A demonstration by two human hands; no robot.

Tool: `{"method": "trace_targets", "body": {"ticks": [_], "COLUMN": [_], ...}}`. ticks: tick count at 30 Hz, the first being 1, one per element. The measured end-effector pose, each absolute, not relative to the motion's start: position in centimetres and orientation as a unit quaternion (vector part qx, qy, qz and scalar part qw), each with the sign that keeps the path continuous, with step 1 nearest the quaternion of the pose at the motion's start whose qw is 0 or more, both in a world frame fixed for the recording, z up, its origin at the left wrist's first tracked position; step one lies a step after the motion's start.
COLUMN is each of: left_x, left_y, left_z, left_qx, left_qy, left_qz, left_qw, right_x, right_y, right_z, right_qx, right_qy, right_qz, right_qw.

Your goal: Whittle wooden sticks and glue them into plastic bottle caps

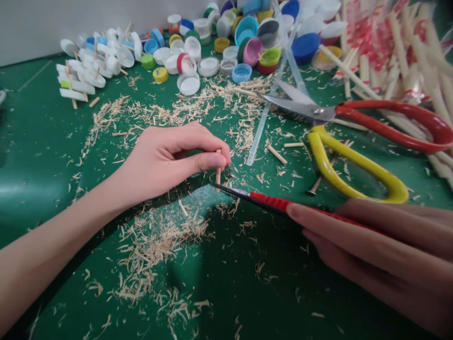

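My left hand [177,158] pinches a short thin wooden stick [218,175] upright between thumb and forefinger, over the green tabletop [230,278]. From the right, my right hand [382,250] grips a red-handled knife [271,201], its fingers closed along the handle. The dark tip of the blade lies at the lower part of the stick; whether it touches is too small to tell. Pale wood shavings [166,241] are spread below and around my left hand.
Open scissors [318,112] with red and yellow handles lie at the right, beside a nail [314,186]. Bottle caps [208,67] fill the back. Assembled caps on sticks [83,85] stand back left, wrapped sticks [396,61] back right. A translucent strip [260,132] crosses the middle.
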State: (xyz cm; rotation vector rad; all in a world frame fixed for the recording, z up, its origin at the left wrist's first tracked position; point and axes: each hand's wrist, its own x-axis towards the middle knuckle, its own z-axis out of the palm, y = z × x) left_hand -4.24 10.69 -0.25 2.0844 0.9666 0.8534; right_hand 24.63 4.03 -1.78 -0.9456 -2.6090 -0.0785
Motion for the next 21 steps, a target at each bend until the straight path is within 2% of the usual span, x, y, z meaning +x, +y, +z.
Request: {"method": "trace_targets", "body": {"ticks": [8,14,21], "left_x": [-4.3,-4.4,-4.3], "left_y": [10.8,10.9,10.9], "left_z": [-0.2,-0.1,0.0], "left_qx": [0.802,0.804,0.81], "left_qy": [0.365,0.367,0.361], "left_qz": [0.326,0.309,0.308], "left_qw": [0.342,0.352,0.344], "right_x": [25.9,25.5,23.7], "right_y": [3.8,3.6,4.0], "right_z": [-2.2,-2.3,-1.6], "right_qx": [-0.331,-0.379,-0.342], "right_qy": [-0.931,-0.909,-0.915], "right_qz": [-0.027,-0.028,-0.027], "right_qw": [0.15,0.17,0.212]}}
